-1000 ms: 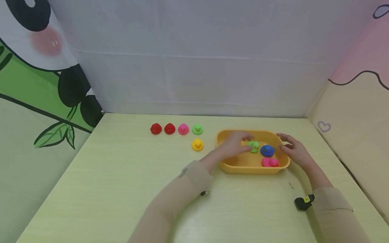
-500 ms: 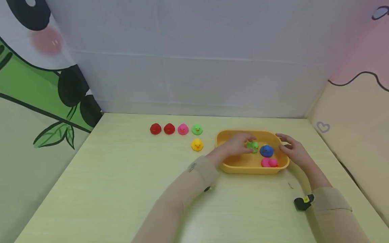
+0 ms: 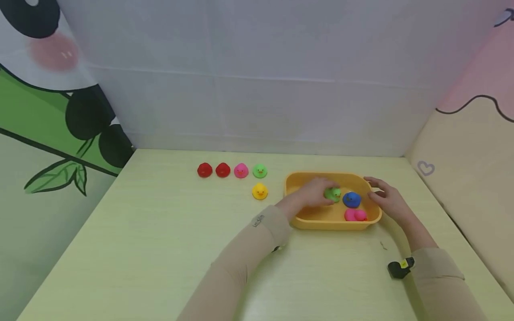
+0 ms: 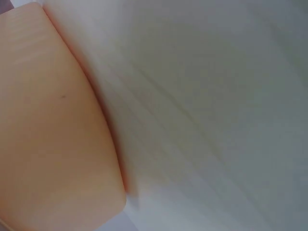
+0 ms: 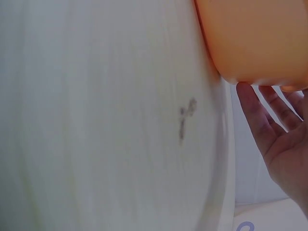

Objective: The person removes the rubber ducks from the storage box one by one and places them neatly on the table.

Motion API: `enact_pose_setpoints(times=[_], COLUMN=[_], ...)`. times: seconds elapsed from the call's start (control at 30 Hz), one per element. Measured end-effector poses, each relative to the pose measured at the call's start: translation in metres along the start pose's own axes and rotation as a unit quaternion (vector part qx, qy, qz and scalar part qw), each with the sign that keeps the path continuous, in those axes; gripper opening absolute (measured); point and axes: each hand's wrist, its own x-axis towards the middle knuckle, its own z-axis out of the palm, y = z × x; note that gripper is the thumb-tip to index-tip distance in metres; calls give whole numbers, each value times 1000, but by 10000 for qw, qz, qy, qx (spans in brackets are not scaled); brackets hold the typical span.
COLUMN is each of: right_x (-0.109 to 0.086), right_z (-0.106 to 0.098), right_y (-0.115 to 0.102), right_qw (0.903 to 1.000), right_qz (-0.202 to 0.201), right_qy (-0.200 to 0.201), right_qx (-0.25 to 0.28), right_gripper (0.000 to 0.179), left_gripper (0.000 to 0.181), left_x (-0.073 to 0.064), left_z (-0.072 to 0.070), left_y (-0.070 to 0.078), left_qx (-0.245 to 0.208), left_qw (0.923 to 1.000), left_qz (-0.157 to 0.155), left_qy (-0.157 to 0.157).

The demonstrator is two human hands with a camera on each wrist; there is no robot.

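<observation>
In the head view, a yellow tray [image 3: 317, 224] holds a green rubber duck [image 3: 332, 194], a blue rubber duck [image 3: 352, 199] and a pink rubber duck [image 3: 355, 215]. My left hand [image 3: 315, 191] reaches over the left rim and pinches the green duck between thumb and fingers, covering part of it. At the right end of the tray, my right hand [image 3: 387, 196] touches the rim with loosely bent fingers. The right wrist view shows that hand's fingers [image 5: 255, 115] against the tray's outer wall [image 5: 260, 43]. Only the tray's side [image 4: 57, 120] and the table appear in the left wrist view.
Left of the tray stands a row of two red ducks [image 3: 214, 170], a pink duck [image 3: 241, 170] and a green duck [image 3: 260, 170]. A yellow duck [image 3: 260, 191] sits in front of the green one. Printed cloth walls [image 3: 241, 111] border the pale table [image 3: 140, 249].
My left hand has moved slightly right inside the tray, and its fingers have closed in on the green duck. My right hand stays at the tray's end.
</observation>
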Motion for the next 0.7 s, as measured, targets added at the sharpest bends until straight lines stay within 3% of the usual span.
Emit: enact_pose_setpoints(times=[0.7], right_x=[2], right_z=[3], right_y=[-2], right_qw=[9998], right_qz=[62], right_qy=[17], right_qx=[-178], right_gripper=[51], left_gripper=[31], left_x=[-5], left_z=[-5], left_y=[-3], left_qx=[-357], left_qw=[9992], left_qz=[182], left_qy=[2])
